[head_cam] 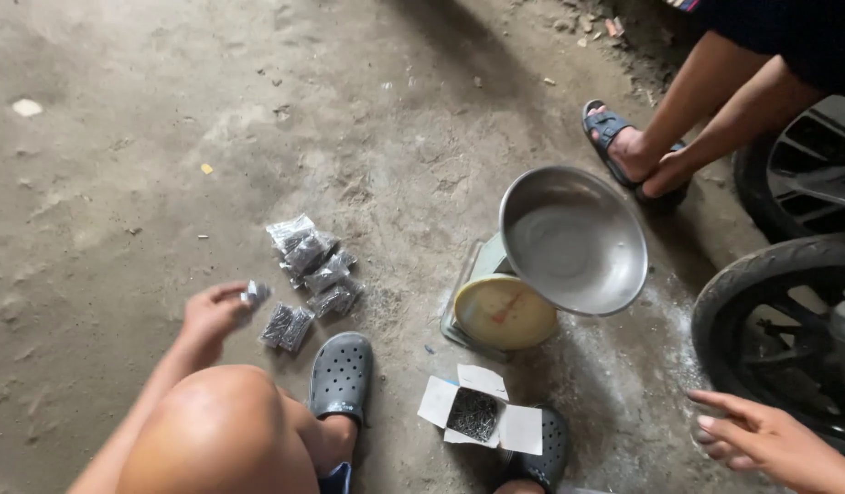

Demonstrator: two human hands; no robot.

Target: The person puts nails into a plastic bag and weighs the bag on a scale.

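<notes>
— Between the thumb and fingertips of the left hand [212, 311], what is that?

— A small clear packet [255, 294] with dark bits inside. The fingers are pinched on it, and it is lifted off the concrete floor [120, 165].

— What lies closest to that pinch?

— Just below and to the right of it, one filled bag [287, 327] lies flat on the ground. Farther up and to the right of the grip sits a loose heap of bags [314, 261] of the same sort, touching and overlapping one another.

— And underneath the hand?

— A bare knee [216, 430] fills the view below it, with a grey clog [340, 377] beside the knee, just right of the single bag.

— The other hand?

— The right hand [761, 444] is well apart from the pinch, at the lower right edge, fingers spread and loose, holding nothing. It hovers beside a motorbike tyre [761, 274].

— What lies between the two hands?

— An open cardboard box [477, 416] of small dark nails, flaps folded out, next to a second clog [546, 448]. Above the box stands a dial scale [505, 313] carrying a tilted steel bowl [573, 240], which looks bare inside.

— Anyone else about?

— Beyond the bowl, another person's foot in a blue sandal [624, 142], with a hand down at the ankle.
</notes>
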